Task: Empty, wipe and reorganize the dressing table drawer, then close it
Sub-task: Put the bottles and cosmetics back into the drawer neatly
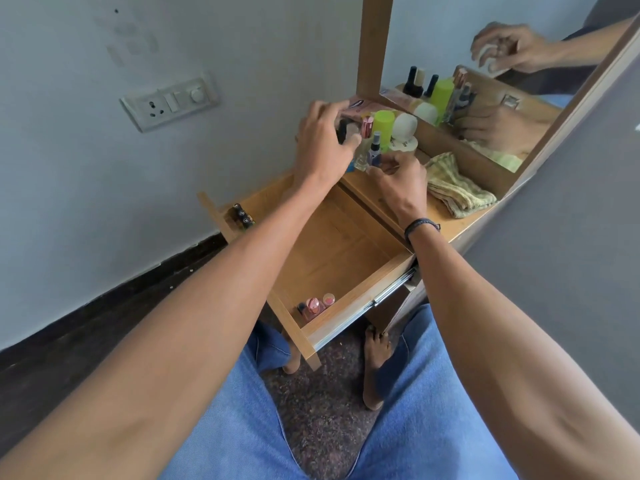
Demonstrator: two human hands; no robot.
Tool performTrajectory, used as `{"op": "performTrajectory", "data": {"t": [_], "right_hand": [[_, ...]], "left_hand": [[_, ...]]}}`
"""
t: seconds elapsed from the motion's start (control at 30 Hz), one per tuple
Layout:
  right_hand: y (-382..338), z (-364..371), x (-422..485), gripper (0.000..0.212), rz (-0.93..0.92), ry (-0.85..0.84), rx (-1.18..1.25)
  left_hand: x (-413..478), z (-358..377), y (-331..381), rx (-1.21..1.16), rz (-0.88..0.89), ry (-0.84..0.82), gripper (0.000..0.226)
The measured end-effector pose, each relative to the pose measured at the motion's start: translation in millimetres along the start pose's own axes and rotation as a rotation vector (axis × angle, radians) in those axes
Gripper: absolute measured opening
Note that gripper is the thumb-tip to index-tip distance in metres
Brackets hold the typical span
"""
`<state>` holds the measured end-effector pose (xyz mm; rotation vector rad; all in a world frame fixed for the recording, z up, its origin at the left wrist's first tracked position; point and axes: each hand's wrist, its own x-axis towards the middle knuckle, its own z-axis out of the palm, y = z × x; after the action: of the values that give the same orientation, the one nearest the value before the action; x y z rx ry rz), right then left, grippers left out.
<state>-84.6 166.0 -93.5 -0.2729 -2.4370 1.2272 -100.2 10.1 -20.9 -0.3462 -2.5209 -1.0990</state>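
While the drawer gapes below, left fingers curl round a dark bottle, right fingers pinch a spray bottle.

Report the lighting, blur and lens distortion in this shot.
Head view: soft, even light, no hard shadows or glare on the drawer. Head view: wide-angle stretch makes the forearms loom and tilts the mirror frame. Head view: left hand, right hand and the bottles between them are slightly blurred, so the grips are hard to read; the pink-capped bottles look soft too.
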Motion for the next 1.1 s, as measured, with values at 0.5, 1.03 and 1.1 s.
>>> {"op": "performTrajectory", "data": {"t": [0.5, 1.03, 1.1], "right_hand": [[3.6, 1.3, 2.0, 0.02, -0.035, -0.019, -0.012], [-0.7, -2.7, -1.0, 0.011, 0.095, 0.123, 0.136], [-1.2, -3.5, -1.0, 0.011, 0.102, 0.124, 0.14]], "left_hand": [[33.0, 21.5, 8.9, 0.105, -0.052, -0.206, 0.045], [22.2, 29.4, 15.4, 0.319, 0.152, -0.034, 0.043], [18.8, 28.4, 16.6, 0.35, 0.208, 0.014, 0.043]]}}
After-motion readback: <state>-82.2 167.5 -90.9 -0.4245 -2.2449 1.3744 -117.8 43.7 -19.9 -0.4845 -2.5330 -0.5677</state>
